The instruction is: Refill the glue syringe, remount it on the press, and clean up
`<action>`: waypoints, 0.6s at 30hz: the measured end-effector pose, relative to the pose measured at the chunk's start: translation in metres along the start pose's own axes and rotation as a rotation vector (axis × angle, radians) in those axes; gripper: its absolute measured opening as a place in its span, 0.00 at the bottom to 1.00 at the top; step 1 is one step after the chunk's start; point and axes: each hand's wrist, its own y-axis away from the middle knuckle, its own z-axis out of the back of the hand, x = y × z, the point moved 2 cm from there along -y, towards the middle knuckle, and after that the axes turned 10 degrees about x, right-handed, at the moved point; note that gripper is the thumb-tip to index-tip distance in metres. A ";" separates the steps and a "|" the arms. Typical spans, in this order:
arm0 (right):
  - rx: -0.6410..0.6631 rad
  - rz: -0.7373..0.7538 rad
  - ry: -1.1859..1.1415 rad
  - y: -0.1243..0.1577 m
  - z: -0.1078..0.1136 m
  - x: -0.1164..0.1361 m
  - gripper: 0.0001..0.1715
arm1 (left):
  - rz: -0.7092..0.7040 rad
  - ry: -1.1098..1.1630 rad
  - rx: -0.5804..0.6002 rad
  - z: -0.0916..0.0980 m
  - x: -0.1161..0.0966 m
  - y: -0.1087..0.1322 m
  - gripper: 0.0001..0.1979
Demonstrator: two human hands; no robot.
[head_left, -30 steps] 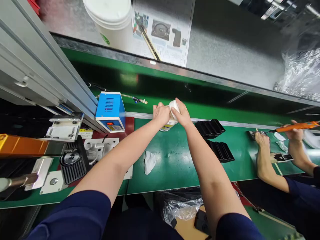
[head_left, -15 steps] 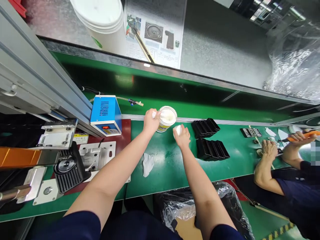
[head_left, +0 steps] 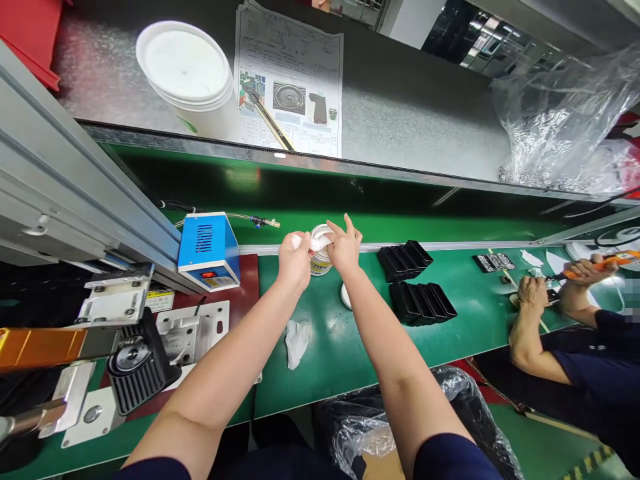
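Note:
Both my hands meet over an opened round can (head_left: 320, 269) with a white rim and a yellow label. A small wad of white cloth (head_left: 316, 244) stretches between them just above its mouth. My left hand (head_left: 294, 263) is closed around one end of the cloth. My right hand (head_left: 344, 251) pinches the other end, its outer fingers stretched upward. Below my right wrist a white lid (head_left: 345, 297) lies on the green bench, partly hidden by the forearm. Another crumpled white cloth (head_left: 297, 343) rests nearer the bench's front edge.
Black divided trays (head_left: 423, 302) sit right of my hands. On the left stand a blue box (head_left: 209, 250) and a metal fixture holding a black ribbed part (head_left: 134, 373). A co-worker's hands (head_left: 533, 292) work at far right. Overhead, a shelf carries a white bucket (head_left: 185, 67).
The lid has left my right hand and now lies on the bench. My right hand has moved left and up to the can, and both hands now grip the white cloth above it.

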 end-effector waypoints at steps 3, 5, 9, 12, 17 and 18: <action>-0.002 -0.020 -0.034 -0.005 -0.004 -0.005 0.19 | -0.086 0.099 0.024 -0.005 -0.020 0.022 0.15; 0.003 -0.039 -0.029 -0.005 -0.008 -0.012 0.18 | -0.177 0.096 0.051 -0.008 -0.037 0.037 0.14; 0.025 -0.071 -0.022 -0.005 -0.010 -0.022 0.15 | -0.351 -0.087 -0.098 0.010 -0.058 0.060 0.12; 0.097 -0.137 -0.072 -0.008 -0.004 -0.020 0.15 | -0.372 -0.442 -0.264 0.048 -0.045 0.067 0.11; 0.104 -0.097 -0.355 0.002 0.018 -0.021 0.47 | 0.117 -1.274 0.005 0.106 0.014 0.058 0.09; 0.053 -0.078 -0.432 0.008 0.020 -0.027 0.47 | 0.164 -1.338 0.035 0.113 0.023 0.057 0.09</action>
